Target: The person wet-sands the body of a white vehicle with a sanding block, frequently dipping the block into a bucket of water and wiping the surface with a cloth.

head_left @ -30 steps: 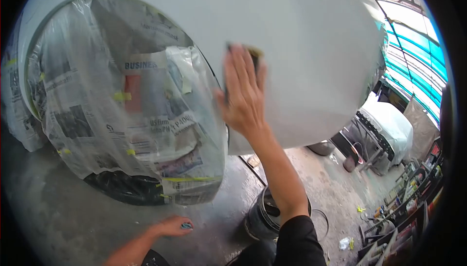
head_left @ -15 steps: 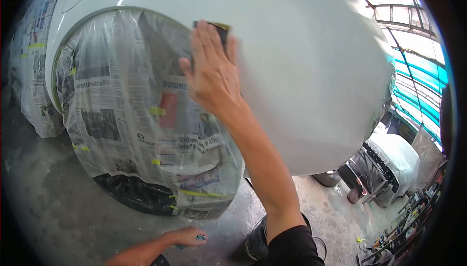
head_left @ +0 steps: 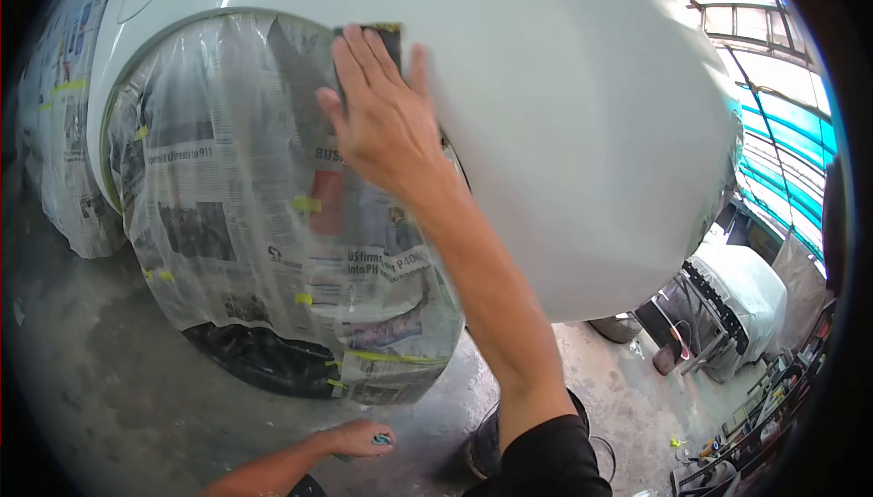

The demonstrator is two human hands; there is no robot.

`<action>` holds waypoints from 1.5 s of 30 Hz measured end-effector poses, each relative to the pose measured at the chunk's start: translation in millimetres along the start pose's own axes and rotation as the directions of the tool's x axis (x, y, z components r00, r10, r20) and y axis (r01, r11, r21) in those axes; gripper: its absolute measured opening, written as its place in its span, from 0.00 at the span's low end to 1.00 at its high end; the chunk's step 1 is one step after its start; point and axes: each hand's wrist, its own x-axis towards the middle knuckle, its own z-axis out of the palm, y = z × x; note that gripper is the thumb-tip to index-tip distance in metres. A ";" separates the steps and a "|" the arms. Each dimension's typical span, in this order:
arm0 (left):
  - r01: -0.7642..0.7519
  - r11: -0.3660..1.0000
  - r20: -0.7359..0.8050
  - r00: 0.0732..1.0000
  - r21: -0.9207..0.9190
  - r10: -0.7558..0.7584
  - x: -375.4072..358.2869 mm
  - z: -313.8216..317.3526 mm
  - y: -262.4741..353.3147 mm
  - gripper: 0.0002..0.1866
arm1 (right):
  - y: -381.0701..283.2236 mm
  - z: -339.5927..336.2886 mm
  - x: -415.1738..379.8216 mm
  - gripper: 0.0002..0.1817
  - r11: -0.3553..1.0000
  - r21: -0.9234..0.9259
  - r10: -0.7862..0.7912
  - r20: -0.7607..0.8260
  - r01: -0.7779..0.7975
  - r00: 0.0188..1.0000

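- Against the white panel (head_left: 564, 151), near the masked wheel arch's edge, sits a dark pad (head_left: 391, 40).
- The right hand (head_left: 380, 120) holds it flat beneath extended fingers, thumb apart; it shows beyond the fingertips.
- The left hand is out of view, its state untold.
- Taped newspaper (head_left: 245, 233) hangs just beside the right hand.

The floor I'm standing on is grey concrete (head_left: 82, 361), blotched with dark patches and pale smears. On it, left of centre, stands a wheel (head_left: 282, 215) wrapped in newspaper and plastic. A dark bucket (head_left: 485, 447) sits at bottom centre, a yellow scrap (head_left: 677, 443) lies lower right, and clutter (head_left: 759, 433) crowds the right edge.
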 end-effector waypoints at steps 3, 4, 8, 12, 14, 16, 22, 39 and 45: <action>-0.042 0.998 0.039 0.998 0.036 0.041 -6.8 -4.4 3.7 0.16 | 22.8 -39.2 -82.2 0.34 0.983 -0.176 0.078 0.124 -0.055 0.989; -0.057 0.998 0.057 0.997 0.034 0.055 -10.8 -6.9 5.3 0.17 | 30.2 -44.4 -109.8 0.34 0.956 -0.281 0.128 0.148 -0.082 0.981; -0.102 0.991 -0.052 0.993 0.085 0.107 -24.5 -6.2 -0.7 0.17 | 20.8 -32.4 -92.5 0.33 0.970 -0.220 0.109 0.022 -0.102 0.994; -0.026 0.997 -0.039 0.999 0.068 0.029 -11.9 -2.7 3.1 0.18 | -2.9 5.9 11.7 0.32 0.997 -0.062 -0.041 -0.106 0.035 0.993; -0.011 0.997 -0.025 1.000 0.071 0.013 -9.1 -5.3 6.0 0.18 | -1.5 1.5 15.6 0.32 0.996 -0.063 -0.070 -0.077 0.065 0.995; -0.015 0.997 -0.005 1.000 0.073 0.016 -12.1 -4.9 10.6 0.18 | 15.9 -20.6 -39.3 0.33 0.983 -0.182 0.009 -0.002 -0.009 1.000; -0.077 0.986 -0.084 0.992 0.147 0.090 -17.9 -2.2 -5.8 0.18 | -9.3 1.9 -21.3 0.29 0.987 -0.122 0.092 -0.088 -0.102 0.992; -0.025 0.996 -0.098 0.995 0.089 0.034 -29.0 -10.8 5.6 0.17 | -35.1 56.1 53.1 0.30 0.992 -0.101 -0.086 -0.114 0.075 0.990; -0.106 0.990 -0.101 0.988 0.092 0.116 -37.1 -11.0 -13.4 0.17 | 9.1 -42.4 -100.1 0.36 0.904 -0.293 0.321 -0.019 -0.312 0.947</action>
